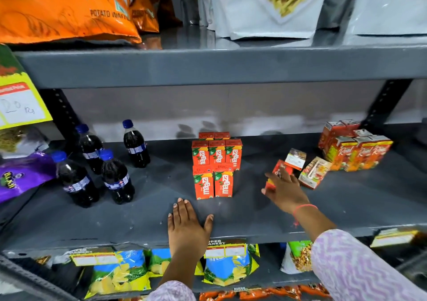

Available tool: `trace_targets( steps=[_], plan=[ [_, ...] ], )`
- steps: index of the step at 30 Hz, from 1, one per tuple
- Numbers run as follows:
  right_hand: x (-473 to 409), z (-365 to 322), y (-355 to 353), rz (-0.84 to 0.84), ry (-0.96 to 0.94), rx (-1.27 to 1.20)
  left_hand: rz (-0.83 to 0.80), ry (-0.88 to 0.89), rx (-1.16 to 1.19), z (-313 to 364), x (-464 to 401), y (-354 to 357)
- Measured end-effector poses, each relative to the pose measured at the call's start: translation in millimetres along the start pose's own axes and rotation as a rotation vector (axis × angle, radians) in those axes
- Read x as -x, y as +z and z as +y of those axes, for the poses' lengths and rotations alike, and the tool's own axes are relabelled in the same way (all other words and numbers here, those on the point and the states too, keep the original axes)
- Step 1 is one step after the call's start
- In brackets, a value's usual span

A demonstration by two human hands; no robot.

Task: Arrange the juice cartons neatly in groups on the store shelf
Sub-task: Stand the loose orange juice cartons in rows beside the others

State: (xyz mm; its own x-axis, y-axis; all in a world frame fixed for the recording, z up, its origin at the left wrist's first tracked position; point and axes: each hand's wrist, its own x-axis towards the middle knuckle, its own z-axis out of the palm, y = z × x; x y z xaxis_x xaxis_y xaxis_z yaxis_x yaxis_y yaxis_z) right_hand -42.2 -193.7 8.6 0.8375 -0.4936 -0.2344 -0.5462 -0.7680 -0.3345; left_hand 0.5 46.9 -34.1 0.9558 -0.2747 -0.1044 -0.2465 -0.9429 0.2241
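Observation:
Orange Maaza cartons (216,169) stand upright in tidy rows at the middle of the grey shelf (138,220). At the right back a block of Real cartons (353,148) stands upright. Between the two groups lie loose cartons: a red one (278,171), a pale one (295,159) and a tilted one (314,172). My right hand (285,188) reaches over the red loose carton with fingers spread, touching or just above it; a grip cannot be seen. My left hand (188,224) rests flat, palm down, on the shelf in front of the Maaza cartons, holding nothing.
Several dark cola bottles (101,162) with blue caps stand at the left of the shelf. A purple snack bag (20,176) lies at the far left. Orange and white snack bags (265,5) fill the shelf above; chip bags (120,270) hang below the front edge.

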Motion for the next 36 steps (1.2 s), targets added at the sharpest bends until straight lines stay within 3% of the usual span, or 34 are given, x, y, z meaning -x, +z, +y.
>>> trace_targets(
  steps=[5,10,17,24,36],
  plan=[
    [19,-9,10,0.21,0.01,-0.045,0.014,-0.008,0.007,-1,1,0],
    [26,10,10,0.281,-0.056,-0.417,0.033,-0.01,0.011,0,1,0],
    [36,25,20,0.256,0.08,-0.33,0.034,-0.012,-0.002,1,1,-1],
    [42,7,1,0.499,0.02,-0.49,0.046,-0.01,0.003,0,1,0],
    [33,-27,-26,0.444,-0.083,-0.477,0.055,-0.01,0.018,0,1,2]
  ],
)
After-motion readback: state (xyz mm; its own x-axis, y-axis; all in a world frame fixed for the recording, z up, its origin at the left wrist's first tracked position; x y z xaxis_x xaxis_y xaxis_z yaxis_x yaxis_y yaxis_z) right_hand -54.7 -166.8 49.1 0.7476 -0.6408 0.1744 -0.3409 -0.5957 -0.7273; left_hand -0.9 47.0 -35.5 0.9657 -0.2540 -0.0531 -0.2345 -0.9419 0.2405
